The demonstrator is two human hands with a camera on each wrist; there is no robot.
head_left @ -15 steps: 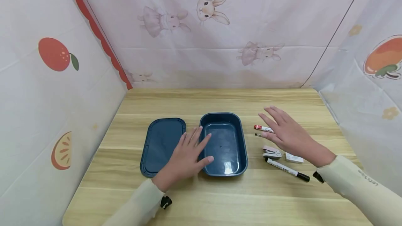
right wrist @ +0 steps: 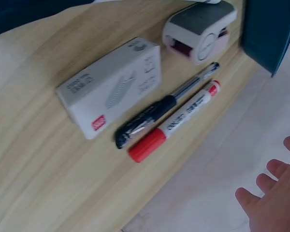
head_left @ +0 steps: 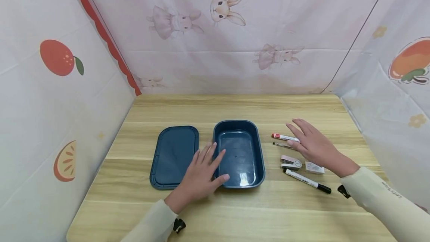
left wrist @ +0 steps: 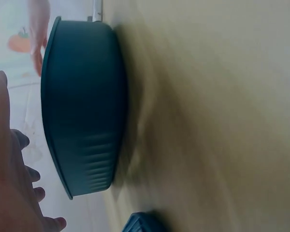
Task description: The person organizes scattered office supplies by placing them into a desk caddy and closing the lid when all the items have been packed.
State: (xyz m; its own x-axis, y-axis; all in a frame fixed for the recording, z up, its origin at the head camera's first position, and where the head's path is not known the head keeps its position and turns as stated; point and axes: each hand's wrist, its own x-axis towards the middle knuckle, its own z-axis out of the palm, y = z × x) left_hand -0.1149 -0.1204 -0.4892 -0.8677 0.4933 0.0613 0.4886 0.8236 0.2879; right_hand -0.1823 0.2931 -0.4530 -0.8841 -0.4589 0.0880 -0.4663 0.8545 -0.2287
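Observation:
A dark blue plastic box (head_left: 236, 156) stands uncovered in the middle of the table, its flat lid (head_left: 174, 152) lying to its left. My left hand (head_left: 199, 173), fingers spread, hovers over the box's left edge; in the left wrist view its fingers are above the box's rim, apart from its wall (left wrist: 84, 96). Above the stationery on the right is my right hand (head_left: 315, 148), its fingers extended and holding nothing. Beneath or beside it lie a red-capped marker (right wrist: 176, 121), a gel pen (right wrist: 159, 107), a stapler (right wrist: 198, 31), a small white staples box (right wrist: 113, 87) and a black-capped marker (head_left: 307, 180).
The wooden table (head_left: 235, 219) meets a printed fabric wall (head_left: 201, 70) at the back, with more fabric at the left and right. Lid and box stand side by side with a narrow gap; the stationery is clustered right of the box.
My right hand has shifted a little to the right and towards me, uncovering more of the red marker and pen. The left hand has barely moved. The objects stay where they were.

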